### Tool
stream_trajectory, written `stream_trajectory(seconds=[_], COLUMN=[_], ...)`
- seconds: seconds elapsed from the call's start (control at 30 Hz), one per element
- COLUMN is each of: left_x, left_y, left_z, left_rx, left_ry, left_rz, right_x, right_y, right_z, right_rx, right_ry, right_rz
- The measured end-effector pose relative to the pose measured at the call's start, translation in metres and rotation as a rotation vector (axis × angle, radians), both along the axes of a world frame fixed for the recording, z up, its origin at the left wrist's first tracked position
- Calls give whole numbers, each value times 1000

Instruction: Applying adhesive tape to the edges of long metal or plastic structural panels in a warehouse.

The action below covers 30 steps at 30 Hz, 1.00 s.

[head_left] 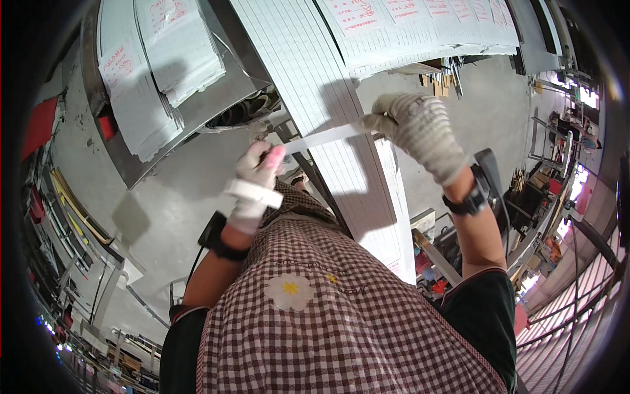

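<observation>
A narrow strip of white tape (325, 138) is stretched between my two hands, above a long pale stack of lined strips (354, 167). My left hand (258, 162), in a white glove with a pink patch at one fingertip, pinches the strip's left end. Around that wrist sits a white ring (252, 192) that looks like a roll of tape. At the other end, the gloved fingers of my right hand (420, 128) are closed on the strip. The long stack runs from the far edge down beside my checked apron (341, 315).
More lined stacks with red-printed labels lie at the far left (141, 98) and far right (420, 39). A dark metal table edge (216, 98) borders the left stacks. Racks with long pieces (79, 210) stand along the left, and cluttered shelving (538, 177) along the right.
</observation>
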State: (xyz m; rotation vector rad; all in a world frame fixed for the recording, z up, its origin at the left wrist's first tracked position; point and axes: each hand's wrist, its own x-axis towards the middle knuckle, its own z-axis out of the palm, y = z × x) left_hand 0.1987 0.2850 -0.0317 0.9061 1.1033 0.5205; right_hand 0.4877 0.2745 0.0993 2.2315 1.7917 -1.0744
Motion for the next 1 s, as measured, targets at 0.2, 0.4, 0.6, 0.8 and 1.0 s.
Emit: stream_trajectory(seconds=[0.2, 0.4, 0.6, 0.8, 1.0], left_x=[33, 105, 153, -11, 38], left_y=[-19, 21, 18, 24, 12], left_z=[-133, -173, -208, -123, 39], left_rx=[-189, -22, -397, -298, 288], left_ry=[-311, -379, -946, -757, -127], left_rz=[93, -486, -267, -63, -296], right_x=[-38, -113, -107, -115, -90], right_y=[-32, -48, -43, -43, -39], right_z=[-36, -63, -68, -73, -56], right_rx=[760, 451, 484, 534, 568], right_ry=[-311, -194, -278, -251, 91], right_rz=[-181, -337, -271, -349, -415])
